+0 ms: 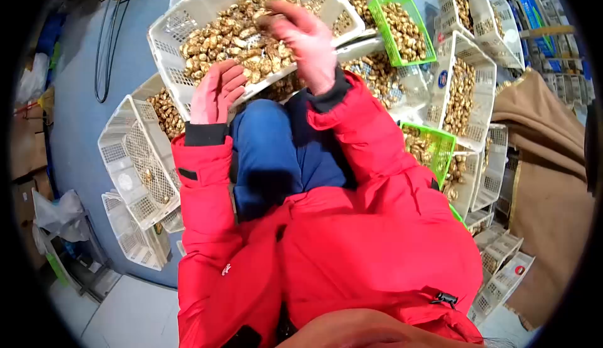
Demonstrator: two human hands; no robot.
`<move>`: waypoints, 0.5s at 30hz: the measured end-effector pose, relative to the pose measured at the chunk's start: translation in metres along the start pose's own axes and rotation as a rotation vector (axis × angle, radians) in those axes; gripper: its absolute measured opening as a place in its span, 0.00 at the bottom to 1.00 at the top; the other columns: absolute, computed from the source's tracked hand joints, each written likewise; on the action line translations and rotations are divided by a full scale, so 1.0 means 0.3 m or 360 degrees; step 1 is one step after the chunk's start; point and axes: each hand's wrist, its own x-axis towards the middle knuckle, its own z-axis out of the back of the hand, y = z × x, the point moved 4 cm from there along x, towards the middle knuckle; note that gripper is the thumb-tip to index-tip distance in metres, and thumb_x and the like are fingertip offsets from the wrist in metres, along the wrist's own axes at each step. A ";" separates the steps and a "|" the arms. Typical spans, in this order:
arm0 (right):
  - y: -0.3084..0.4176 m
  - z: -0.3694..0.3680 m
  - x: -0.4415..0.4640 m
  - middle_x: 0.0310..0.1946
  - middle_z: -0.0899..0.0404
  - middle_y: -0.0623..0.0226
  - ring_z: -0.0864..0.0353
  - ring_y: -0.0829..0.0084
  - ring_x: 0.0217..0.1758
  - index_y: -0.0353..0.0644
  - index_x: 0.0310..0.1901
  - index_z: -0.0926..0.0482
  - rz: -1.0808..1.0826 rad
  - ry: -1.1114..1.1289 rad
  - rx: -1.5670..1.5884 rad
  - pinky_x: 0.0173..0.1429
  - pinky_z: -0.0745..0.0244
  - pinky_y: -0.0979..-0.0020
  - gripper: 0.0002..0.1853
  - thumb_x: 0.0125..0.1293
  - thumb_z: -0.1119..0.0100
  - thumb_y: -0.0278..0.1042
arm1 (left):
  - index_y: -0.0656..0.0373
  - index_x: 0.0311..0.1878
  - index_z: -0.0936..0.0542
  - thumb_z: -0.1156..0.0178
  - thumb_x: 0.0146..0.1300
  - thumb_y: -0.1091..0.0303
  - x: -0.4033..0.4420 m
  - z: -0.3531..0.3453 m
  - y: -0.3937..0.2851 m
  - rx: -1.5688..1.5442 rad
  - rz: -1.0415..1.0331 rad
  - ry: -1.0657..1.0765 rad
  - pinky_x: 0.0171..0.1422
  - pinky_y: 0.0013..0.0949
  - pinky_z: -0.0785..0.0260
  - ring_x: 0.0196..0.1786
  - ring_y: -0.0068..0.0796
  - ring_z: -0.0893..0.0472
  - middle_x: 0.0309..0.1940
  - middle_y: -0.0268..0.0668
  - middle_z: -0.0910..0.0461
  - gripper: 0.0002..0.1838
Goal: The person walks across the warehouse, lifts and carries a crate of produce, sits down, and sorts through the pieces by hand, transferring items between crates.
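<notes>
A large white perforated crate (164,49) in front of my knees holds many brown, knobbly bulb-like pieces (235,31). Over the crate's near left edge is my left hand (218,92), palm turned inward, fingers apart, with nothing visible in it. My right hand (304,41) hangs above the right part of the pile. Its fingers reach left and are smeared by motion, so whether they hold a piece cannot be made out.
Green baskets (431,53) (447,153) and white crates (483,90) of similar pieces stand to the right. More white crates (119,153) sit at the left. A brown cloth (546,184) lies far right. A looped dark handle (100,65) rests upper left.
</notes>
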 end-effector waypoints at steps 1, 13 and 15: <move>0.137 0.071 -0.010 0.46 0.20 0.60 0.22 0.74 0.46 0.32 0.57 0.29 0.0457 -0.0377 -0.0227 0.52 0.29 0.75 0.20 0.63 0.43 0.27 | 0.67 0.58 0.32 0.53 0.70 0.54 0.006 0.059 -0.045 0.0002 -0.0153 -0.0113 0.50 0.30 0.27 0.45 0.30 0.21 0.47 0.44 0.23 0.25; 0.034 0.627 0.573 0.41 0.18 0.60 0.21 0.73 0.42 0.33 0.53 0.26 0.0602 -0.0040 -0.1418 0.50 0.28 0.74 0.23 0.61 0.39 0.40 | 0.63 0.58 0.29 0.41 0.63 0.60 -0.095 0.553 -0.137 0.0142 -0.0797 -0.0958 0.51 0.28 0.30 0.50 0.28 0.26 0.52 0.37 0.26 0.23; -0.068 0.732 0.499 0.43 0.19 0.58 0.21 0.71 0.45 0.32 0.53 0.26 -0.0009 -0.0197 -0.1657 0.52 0.29 0.74 0.26 0.59 0.40 0.45 | 0.62 0.57 0.29 0.41 0.63 0.59 -0.063 0.677 -0.064 0.0092 -0.0628 -0.1038 0.49 0.27 0.30 0.49 0.26 0.26 0.52 0.34 0.26 0.23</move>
